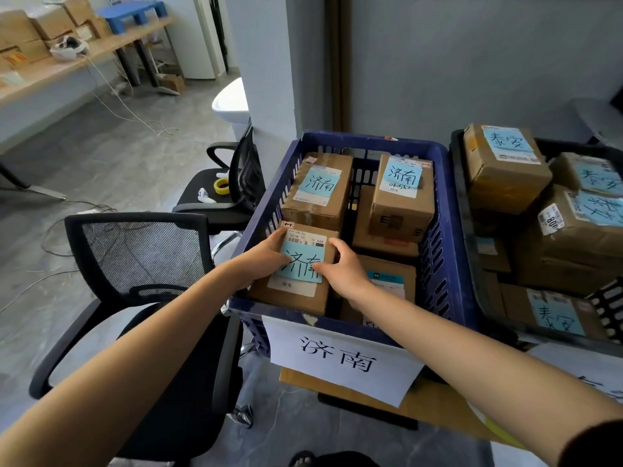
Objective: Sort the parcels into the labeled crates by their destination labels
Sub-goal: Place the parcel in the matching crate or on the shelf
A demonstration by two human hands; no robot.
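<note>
Head view, looking down past two bare forearms. Nearest is a white paper sign (340, 360) fixed to the front of a blue crate (371, 139), printed with the two characters 济南. Just behind it, both hands grip one parcel (296, 293). The left hand (266, 256) curls over its left edge. The right hand (340, 267) curls over its right edge, thumb on the parcel's blue sticky note (301, 262), which is handwritten with the same two characters.

The parcel lies in the crate's near left corner, straight ahead of the hands and between them. Its long axis runs away from the person, roughly along the crate's left wall. Neither hand is clearly nearer; each takes one long side. Whether the parcel already rests on the crate's bottom cannot be told. Since note and sign match, what seems left is to settle it and let go.

Five parcels show in the blue crate, three with a 济南 note facing up, counting the held one. Just to the right stands a black crate (610, 308) with four parcels whose blue notes read 泰安.

To the left are two black office chairs (135, 251); the farther seat carries a roll of yellow tape (221, 187). Far off at left, a long wooden surface (101, 48) bears several cardboard boxes (20, 32) and a blue stool (135, 11).
</note>
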